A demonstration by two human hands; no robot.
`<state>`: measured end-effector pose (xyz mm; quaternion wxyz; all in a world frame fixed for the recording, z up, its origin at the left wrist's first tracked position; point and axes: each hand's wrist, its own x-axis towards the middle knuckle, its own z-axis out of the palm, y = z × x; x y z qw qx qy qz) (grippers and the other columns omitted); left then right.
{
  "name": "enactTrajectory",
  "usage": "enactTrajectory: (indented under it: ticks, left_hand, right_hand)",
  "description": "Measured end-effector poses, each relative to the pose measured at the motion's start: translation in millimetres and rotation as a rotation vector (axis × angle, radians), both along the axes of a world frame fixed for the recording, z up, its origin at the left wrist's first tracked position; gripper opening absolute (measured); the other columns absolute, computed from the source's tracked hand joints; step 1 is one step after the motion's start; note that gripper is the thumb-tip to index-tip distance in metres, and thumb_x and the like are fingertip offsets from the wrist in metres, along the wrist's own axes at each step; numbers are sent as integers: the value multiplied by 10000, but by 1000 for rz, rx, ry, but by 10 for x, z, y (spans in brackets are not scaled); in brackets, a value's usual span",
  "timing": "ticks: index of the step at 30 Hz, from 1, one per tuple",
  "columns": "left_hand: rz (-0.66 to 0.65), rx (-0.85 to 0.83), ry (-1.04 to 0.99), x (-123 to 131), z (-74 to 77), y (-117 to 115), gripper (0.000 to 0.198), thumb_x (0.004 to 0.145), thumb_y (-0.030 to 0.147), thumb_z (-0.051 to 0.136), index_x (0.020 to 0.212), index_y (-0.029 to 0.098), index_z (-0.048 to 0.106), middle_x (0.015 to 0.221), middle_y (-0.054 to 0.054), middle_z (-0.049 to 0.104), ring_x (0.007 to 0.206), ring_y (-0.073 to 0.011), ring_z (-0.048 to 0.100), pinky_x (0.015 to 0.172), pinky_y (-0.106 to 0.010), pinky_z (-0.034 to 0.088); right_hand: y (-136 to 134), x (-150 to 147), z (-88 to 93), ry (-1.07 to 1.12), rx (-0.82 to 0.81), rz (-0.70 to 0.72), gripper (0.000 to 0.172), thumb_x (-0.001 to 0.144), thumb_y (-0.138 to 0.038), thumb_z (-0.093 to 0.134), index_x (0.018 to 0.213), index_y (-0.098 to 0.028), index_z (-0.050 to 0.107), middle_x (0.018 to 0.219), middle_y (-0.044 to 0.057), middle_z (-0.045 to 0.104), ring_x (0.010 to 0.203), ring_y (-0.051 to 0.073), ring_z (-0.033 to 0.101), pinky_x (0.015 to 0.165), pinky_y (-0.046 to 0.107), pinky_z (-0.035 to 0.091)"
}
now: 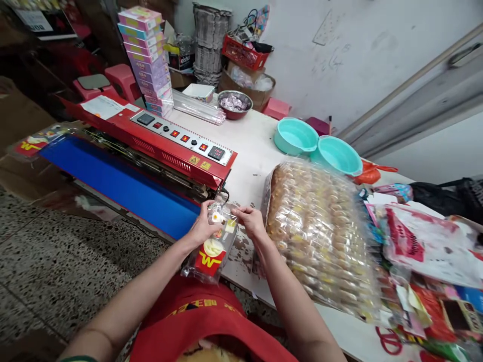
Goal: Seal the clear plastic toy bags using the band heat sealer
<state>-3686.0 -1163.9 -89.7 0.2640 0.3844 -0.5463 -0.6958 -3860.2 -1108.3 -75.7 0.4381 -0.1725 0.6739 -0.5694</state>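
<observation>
Both my hands hold a clear plastic bag (229, 242) near its upper end, in front of my body at the table's edge. Inside the bag are a red piece with a yellow W (208, 260), a cream-coloured swirl above it and a small fried-egg shape. My left hand (204, 223) has its fingers closed on the bag's left side, by the egg shape. With thumb and fingers, my right hand (249, 219) pinches the top right corner. Just beyond the bag stands a red band sealing machine (181, 156) with a blue conveyor belt (116, 176).
Right of my hands lies a large clear pack (313, 226) of many small items. Behind it stand two turquoise basins (296, 134). Stacked boxes (149, 65) and a metal bowl (234, 111) sit at the back. Red scissors (388, 341) and loose packaging lie at right. Another filled bag (32, 143) rests at the belt's far end.
</observation>
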Motion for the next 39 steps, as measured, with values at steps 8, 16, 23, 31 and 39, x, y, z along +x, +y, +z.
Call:
enactTrajectory:
  ticks: [8,16,23,31,39]
  left_hand:
    - [152,334,-11,27,13,-83,787,545,257,849,1239,205,482,900,-40,688,680,-156,653,601,-248,499]
    - [294,461,21,-123,-5,-404,230,566,230,809,651,108,634,560,-49,658,453,-136,578,465,-239,459]
    - [288,499,-4,-132,-127,-651,290,562,257,836,728,102,656,623,-86,694,458,-166,607,445,-257,462]
    - [436,382,-81,226,-117,-933,324,502,148,799,762,115,607,682,-67,678,585,-202,652,594,-334,538]
    - [786,-643,-596,514,18,-923,446,660,251,751,1055,157,568,1080,-106,610,1072,-293,552,1012,-495,371]
  right_hand:
    - [9,143,-100,45,-12,85,402,424,-450,899,634,-152,729,586,29,676,511,137,564,518,283,474]
    - [-7,244,-137,68,-28,54,367,467,-412,890,664,-145,732,590,28,680,515,134,555,519,277,448]
    - [-277,173,-301,-98,-19,-111,573,348,-307,901,846,-161,658,636,25,715,568,180,640,542,290,499]
    - [-692,496,-410,-5,-78,-196,495,489,-413,836,832,-191,557,724,14,683,670,176,641,614,299,519]
    - [1013,224,229,1088,-241,17,393,787,-398,728,1109,-223,587,1058,79,650,1021,233,595,905,405,497]
